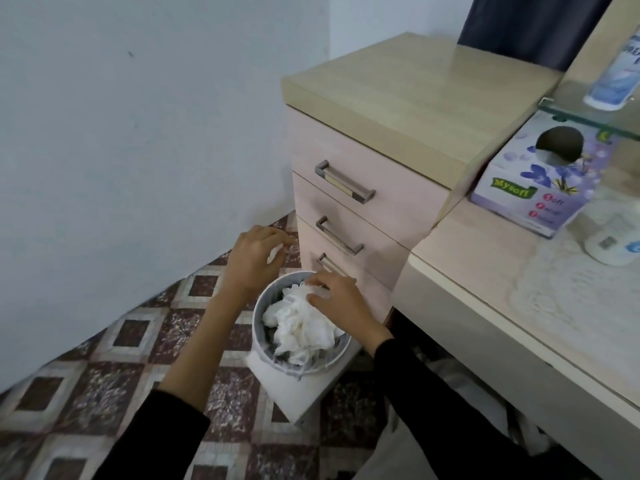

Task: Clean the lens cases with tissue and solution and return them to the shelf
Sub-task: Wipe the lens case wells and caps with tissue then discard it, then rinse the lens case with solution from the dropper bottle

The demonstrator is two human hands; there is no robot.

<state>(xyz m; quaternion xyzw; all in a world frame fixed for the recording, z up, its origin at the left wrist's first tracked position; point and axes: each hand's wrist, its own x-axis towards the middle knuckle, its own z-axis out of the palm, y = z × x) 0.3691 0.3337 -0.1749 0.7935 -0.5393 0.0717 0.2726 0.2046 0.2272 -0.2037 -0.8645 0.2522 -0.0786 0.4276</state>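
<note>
The right hand (337, 301) lies with loose, spread fingers on the crumpled tissues (303, 323) that fill the small round waste bin (258, 320), seemingly pressing them down. The left hand (254, 263) hovers just past the bin's far rim, fingers curled, with a white scrap (277, 252) showing between thumb and fingers, probably a last bit of tissue pinched there. The bin stands on the patterned tiled floor (114, 341) at the foot of the drawer unit (363, 188), near where it meets the dressing table (485, 271).

On the dressing table's left edge, against the unit, sits a tissue box (540, 188). Above it a solution bottle (614, 67) stands at the left end of a glass shelf (568, 114). The lens cases are not in view, so whether they are back on the shelf cannot be told.

This looks like the disposal of used tissue. The next move calls for dropping the scrap into the already full bin, then lifting both hands clear without dragging tissue out.
</note>
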